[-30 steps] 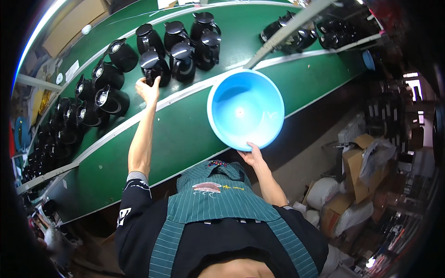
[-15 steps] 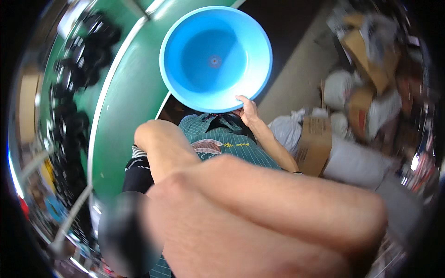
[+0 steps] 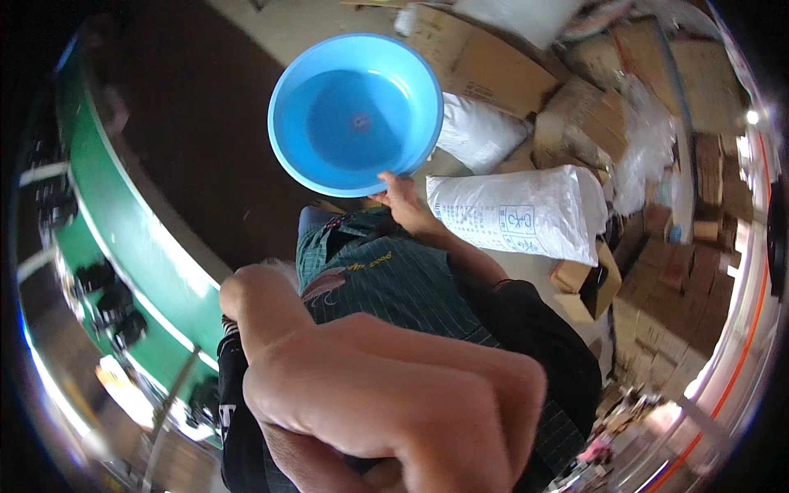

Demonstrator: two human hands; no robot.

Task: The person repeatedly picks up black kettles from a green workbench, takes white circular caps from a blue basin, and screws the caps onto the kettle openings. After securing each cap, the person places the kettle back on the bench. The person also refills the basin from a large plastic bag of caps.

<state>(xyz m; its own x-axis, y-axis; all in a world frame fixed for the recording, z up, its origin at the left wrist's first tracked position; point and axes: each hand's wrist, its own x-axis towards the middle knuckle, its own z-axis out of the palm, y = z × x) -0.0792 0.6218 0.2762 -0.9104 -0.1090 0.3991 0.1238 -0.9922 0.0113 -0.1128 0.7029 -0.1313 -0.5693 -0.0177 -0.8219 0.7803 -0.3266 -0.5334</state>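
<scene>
A round, light-blue plastic basin (image 3: 300, 164) hangs in front of my body, its open side facing up. Nothing shows inside it but a small mark on the bottom. My right hand (image 3: 400, 200) grips the near rim, thumb over the edge and the other fingers out of sight underneath. Large and close to the camera, my left hand (image 3: 386, 386) is raised with its wrist bent. Its back and bent knuckles face me, while the fingertips are hidden, so what they touch cannot be made out.
A green work table (image 3: 123, 214) with a pale edge runs along the left, with black items (image 3: 111, 300) on it. To the right, a filled white sack (image 3: 518, 209) lies on the floor near cardboard boxes (image 3: 485, 62) and clear plastic wrap (image 3: 645, 164). Stacked cartons (image 3: 678, 287) stand farther right.
My view has swung right, away from the green table and toward the sacks and boxes. The basin stays in my right hand. My left hand remains raised close to the camera.
</scene>
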